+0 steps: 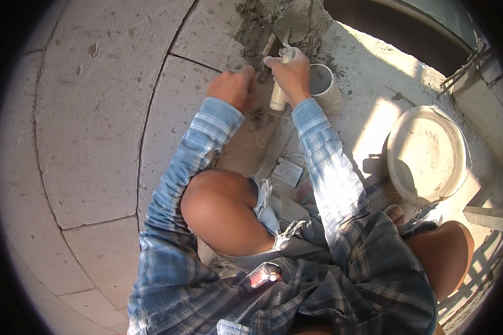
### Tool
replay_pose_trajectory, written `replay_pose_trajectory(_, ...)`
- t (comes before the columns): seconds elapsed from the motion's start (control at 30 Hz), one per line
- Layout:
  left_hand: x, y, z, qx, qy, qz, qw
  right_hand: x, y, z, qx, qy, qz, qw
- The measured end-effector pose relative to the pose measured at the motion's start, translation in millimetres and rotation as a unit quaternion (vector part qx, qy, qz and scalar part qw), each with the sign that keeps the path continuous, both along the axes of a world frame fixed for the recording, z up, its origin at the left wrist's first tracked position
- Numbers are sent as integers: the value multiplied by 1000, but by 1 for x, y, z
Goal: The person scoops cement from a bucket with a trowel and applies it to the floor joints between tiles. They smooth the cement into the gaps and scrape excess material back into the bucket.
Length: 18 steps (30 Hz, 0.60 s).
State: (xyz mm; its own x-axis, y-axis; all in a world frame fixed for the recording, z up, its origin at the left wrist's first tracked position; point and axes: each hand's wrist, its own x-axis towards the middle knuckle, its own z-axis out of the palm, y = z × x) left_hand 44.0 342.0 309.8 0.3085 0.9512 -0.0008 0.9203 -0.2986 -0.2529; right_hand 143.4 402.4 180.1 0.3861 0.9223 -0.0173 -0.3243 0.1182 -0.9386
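My right hand (293, 72) is closed around the pale wooden handle of a trowel (278, 99). The tool's far end reaches into a patch of wet grey mortar (256, 25), where its blade is hard to tell from the mortar. Just to the left, my left hand (232, 88) is closed in a fist against the block wall. Its fingertips are turned away, so what they hold is hidden. A small wooden stick (269, 44) rests by the mortar, ahead of both hands. Thin string (274, 113) trails below them.
Pale blocks (112, 111) with dark joints fill the left side. Beside my right wrist stands a small white container (334, 92). A large bucket (393, 153) with mortar residue is at right. A white flat piece (288, 172) lies between my arms. A dark opening (397, 30) is at upper right.
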Motion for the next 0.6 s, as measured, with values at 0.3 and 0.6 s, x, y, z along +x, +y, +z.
replay_pose_trajectory(0.3, 4, -13, 58, -91, 31, 20, 995, 58, -36, 51, -35, 188, -11, 981)
replay_pose_trajectory(0.6, 80, -138, 64, -233, -452, -246, 825, 113, -46, 73, 101, 75, -168, 978)
